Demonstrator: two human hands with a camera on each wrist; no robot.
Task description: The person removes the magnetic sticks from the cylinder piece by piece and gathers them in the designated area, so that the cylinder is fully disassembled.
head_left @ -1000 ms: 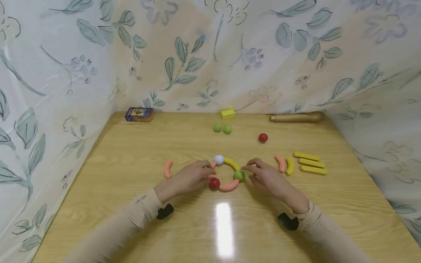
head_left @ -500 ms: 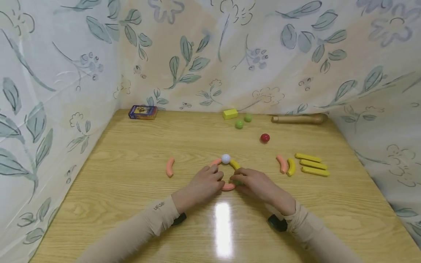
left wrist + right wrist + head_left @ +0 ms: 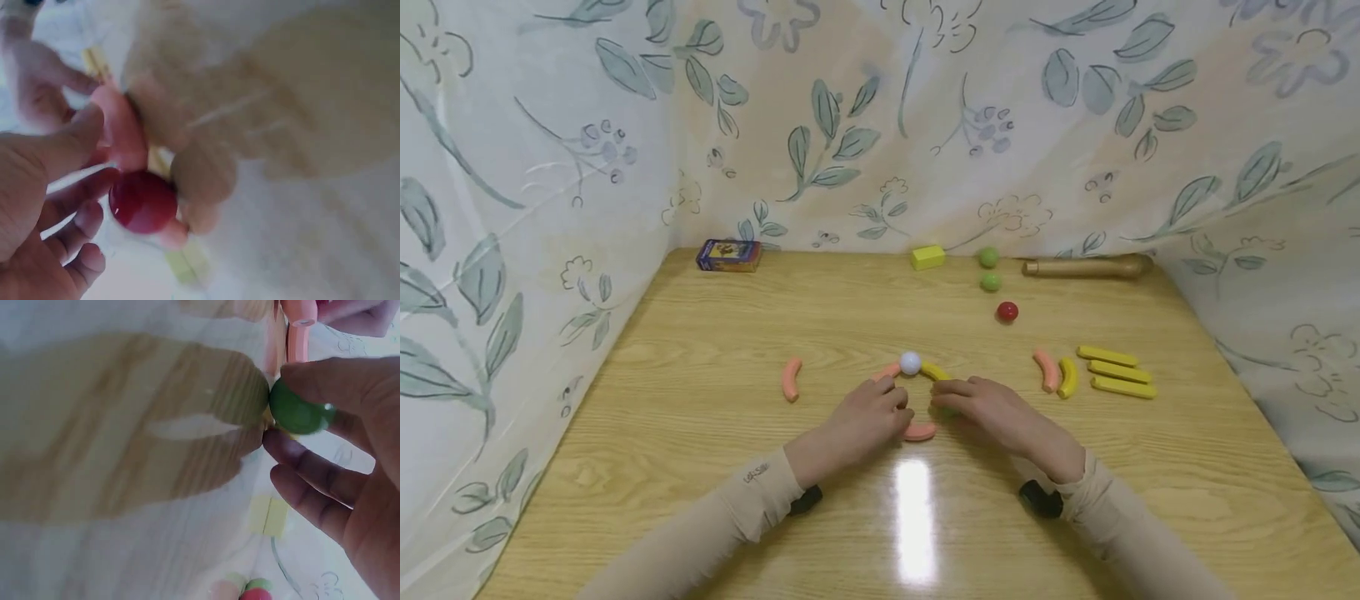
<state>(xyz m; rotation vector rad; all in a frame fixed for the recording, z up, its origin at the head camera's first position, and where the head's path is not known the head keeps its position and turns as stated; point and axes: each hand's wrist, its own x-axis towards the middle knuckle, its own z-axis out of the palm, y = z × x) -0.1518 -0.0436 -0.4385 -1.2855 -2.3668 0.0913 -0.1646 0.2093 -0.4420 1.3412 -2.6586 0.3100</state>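
A ring of curved rods and balls lies in the middle of the table (image 3: 715,467). It shows a white ball (image 3: 910,363), a yellow curved rod (image 3: 934,372) and a front pink curved rod (image 3: 920,432). My left hand (image 3: 865,421) pinches that front rod (image 3: 122,131) near its end, fingers beside the red ball (image 3: 144,203) joined to it. With thumb and fingertips, my right hand (image 3: 1000,414) holds the ring's green ball (image 3: 299,412). In the head view my hands mostly hide these two balls.
A loose pink curved rod (image 3: 791,380) lies left. On the right are another pink rod (image 3: 1046,371), a yellow curved rod (image 3: 1067,377) and yellow straight bars (image 3: 1120,372). Behind are a red ball (image 3: 1007,312), green balls (image 3: 990,282), a yellow block (image 3: 928,257), box (image 3: 728,256) and wooden handle (image 3: 1088,267).
Both hands have come closer together, the right one taking hold of the ring's green ball. At the back, two loose green balls have rolled to the right, past the yellow block.
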